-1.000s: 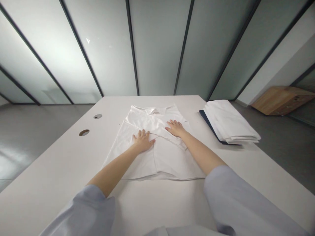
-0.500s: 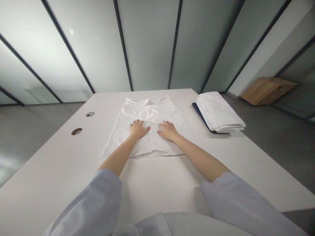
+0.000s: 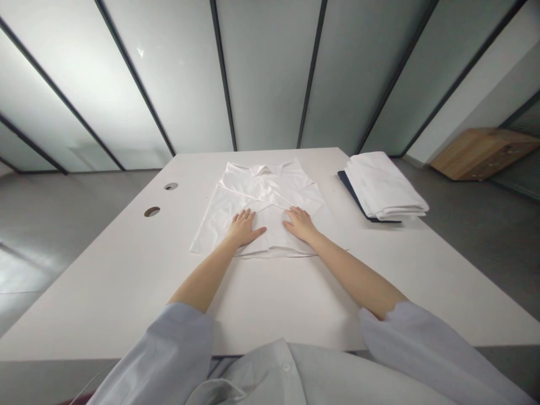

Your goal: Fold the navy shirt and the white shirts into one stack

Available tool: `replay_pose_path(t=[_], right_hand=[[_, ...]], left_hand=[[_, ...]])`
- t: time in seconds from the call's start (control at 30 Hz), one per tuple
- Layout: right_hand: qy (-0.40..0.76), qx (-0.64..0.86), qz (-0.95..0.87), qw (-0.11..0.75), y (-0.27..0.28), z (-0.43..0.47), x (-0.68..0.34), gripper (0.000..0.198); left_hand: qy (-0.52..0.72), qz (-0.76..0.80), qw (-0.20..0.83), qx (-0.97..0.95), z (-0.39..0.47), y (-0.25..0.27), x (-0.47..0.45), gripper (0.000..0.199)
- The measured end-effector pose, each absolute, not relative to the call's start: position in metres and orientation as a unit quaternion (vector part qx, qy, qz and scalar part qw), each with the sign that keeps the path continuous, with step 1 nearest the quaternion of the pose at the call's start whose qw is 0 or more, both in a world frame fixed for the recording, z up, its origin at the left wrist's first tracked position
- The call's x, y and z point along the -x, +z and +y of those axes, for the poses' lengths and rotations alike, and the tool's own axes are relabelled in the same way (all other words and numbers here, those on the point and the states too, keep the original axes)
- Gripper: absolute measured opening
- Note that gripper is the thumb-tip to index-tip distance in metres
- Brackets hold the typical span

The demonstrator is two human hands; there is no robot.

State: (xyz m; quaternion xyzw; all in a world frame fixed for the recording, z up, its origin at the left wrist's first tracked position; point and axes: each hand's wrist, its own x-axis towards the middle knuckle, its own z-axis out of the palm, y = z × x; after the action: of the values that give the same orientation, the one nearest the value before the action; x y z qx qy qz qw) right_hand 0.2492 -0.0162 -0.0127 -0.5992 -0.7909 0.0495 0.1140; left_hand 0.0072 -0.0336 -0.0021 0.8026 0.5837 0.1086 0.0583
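Note:
A white shirt point(image 3: 270, 188) lies spread on the white table, its collar toward the far edge and its hem toward me. The sleeves seem to be folded across its middle. On the left half of the shirt, my left hand point(image 3: 244, 228) rests flat with its fingers apart. My right hand point(image 3: 300, 223) lies flat on the right half, fingers spread as well. Both palms touch the cloth and neither hand grips it. Some fabric under the hands is hidden.
To the right, a stack of folded white cloth point(image 3: 386, 185) sits on a dark blue flat piece point(image 3: 352, 194) near the table's edge. Two round holes point(image 3: 152, 211) pierce the tabletop point(image 3: 126, 281) at left. A wooden cabinet point(image 3: 481, 153) stands on the floor beyond, beside frosted glass panels.
Both hands have slid a little toward the hem, still flat on the shirt. The whole view has shifted slightly, and the table's near edge now shows.

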Motion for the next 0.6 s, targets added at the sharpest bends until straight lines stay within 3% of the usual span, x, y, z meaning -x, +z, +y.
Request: replay_pose_path(t=[0.27, 0.5, 0.6], right_hand=[[0.074, 0.587, -0.793, 0.147, -0.015, -0.020, -0.258, 0.045], [0.058, 0.565, -0.803, 0.182, -0.012, -0.023, -0.256, 0.040], [0.061, 0.493, -0.833, 0.243, -0.002, -0.033, -0.249, 0.027]], left_hand=[[0.166, 0.570, 0.073, -0.802, -0.040, 0.004, 0.002, 0.053], [0.112, 0.528, 0.077, -0.838, -0.046, 0.006, -0.003, 0.078], [0.101, 0.521, 0.082, -0.844, -0.047, 0.006, -0.001, 0.086]])
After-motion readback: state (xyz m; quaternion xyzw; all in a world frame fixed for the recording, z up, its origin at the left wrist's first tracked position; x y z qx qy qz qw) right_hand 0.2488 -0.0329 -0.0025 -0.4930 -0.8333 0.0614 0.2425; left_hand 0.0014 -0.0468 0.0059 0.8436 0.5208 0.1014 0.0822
